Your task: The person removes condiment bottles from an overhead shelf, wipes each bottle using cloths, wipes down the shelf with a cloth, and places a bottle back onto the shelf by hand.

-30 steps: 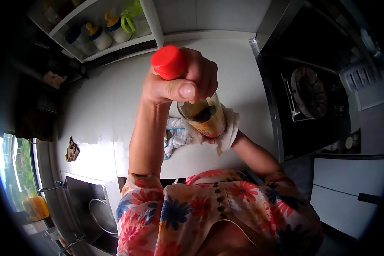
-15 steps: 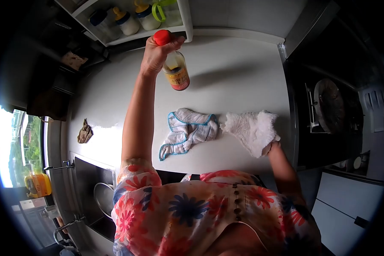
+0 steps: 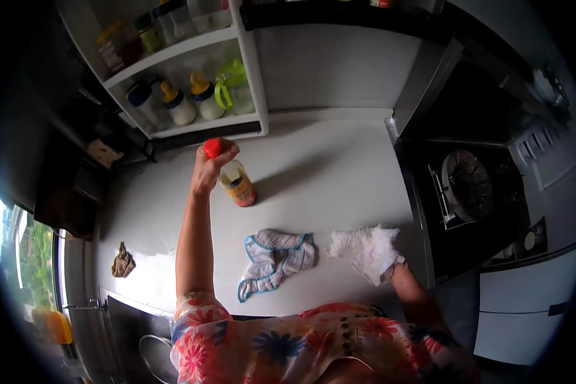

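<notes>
My left hand [image 3: 219, 157] is wrapped round the neck of a glass bottle [image 3: 240, 191] with a red cap and a yellow and red label, held over the back left of the counter. My right hand [image 3: 397, 264] is at the front right, mostly under a fluffy white cloth [image 3: 367, 251], with its fingers largely hidden. Between my arms a crumpled white cloth [image 3: 276, 257] with blue edging lies on the counter.
A white shelf [image 3: 249, 77] with jars and bottles stands at the back left. A stove [image 3: 467, 185] is on the right. At the left are a brown rag [image 3: 123, 261], a sink [image 3: 125, 320] and a window.
My left hand has carried the bottle away from my right hand, toward the back left. My right hand has drawn back to the right with the fluffy cloth. The view has tilted up to the shelf.
</notes>
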